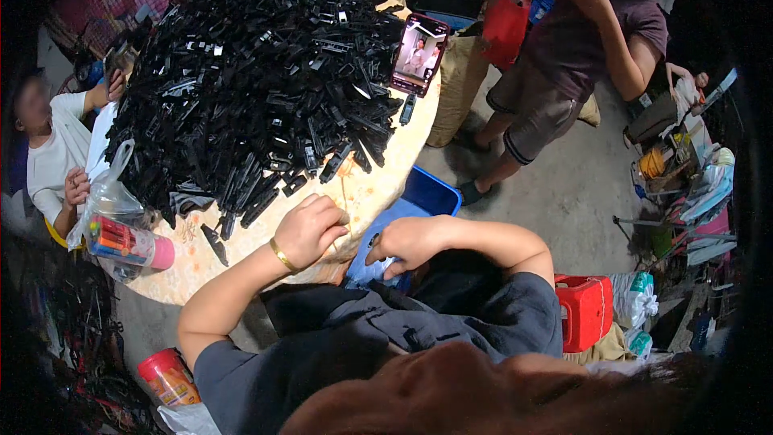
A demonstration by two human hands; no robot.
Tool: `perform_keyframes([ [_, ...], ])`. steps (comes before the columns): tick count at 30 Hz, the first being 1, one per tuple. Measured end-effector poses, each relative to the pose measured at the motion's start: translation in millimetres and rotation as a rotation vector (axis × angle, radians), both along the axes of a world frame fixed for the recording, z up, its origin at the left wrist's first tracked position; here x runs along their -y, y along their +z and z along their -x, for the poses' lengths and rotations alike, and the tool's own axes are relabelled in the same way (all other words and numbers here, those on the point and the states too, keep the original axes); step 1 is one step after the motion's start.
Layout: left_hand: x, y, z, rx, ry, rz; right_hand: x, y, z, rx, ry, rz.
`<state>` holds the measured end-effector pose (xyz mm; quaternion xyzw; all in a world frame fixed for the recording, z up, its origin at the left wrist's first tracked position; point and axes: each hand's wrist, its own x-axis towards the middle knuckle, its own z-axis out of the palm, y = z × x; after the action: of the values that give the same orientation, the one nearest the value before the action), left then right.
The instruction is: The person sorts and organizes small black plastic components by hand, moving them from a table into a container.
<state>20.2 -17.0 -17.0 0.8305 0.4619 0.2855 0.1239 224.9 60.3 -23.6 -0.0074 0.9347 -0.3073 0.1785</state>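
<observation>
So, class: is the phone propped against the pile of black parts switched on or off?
On: the phone screen is lit and shows a picture of people.

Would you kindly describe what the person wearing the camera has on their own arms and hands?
Both forearms are bare. The left hand has a thin gold-coloured bangle around the wrist. The right hand shows no jewellery or glove. A short dark grey sleeve covers the right upper arm; the left sleeve is the same dark fabric.
</observation>
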Motion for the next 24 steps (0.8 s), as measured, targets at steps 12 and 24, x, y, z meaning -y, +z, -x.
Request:
perform_keyframes([
  [12, 181, -78, 29, 0.022, 0.103, 1.364, 70, -107, 8, -0.124, 0.303, 0.319],
  [24, 222, -117, -2, 0.55, 0.369, 0.98, 77, -96, -20, 0.034, 0.059, 0.377],
])
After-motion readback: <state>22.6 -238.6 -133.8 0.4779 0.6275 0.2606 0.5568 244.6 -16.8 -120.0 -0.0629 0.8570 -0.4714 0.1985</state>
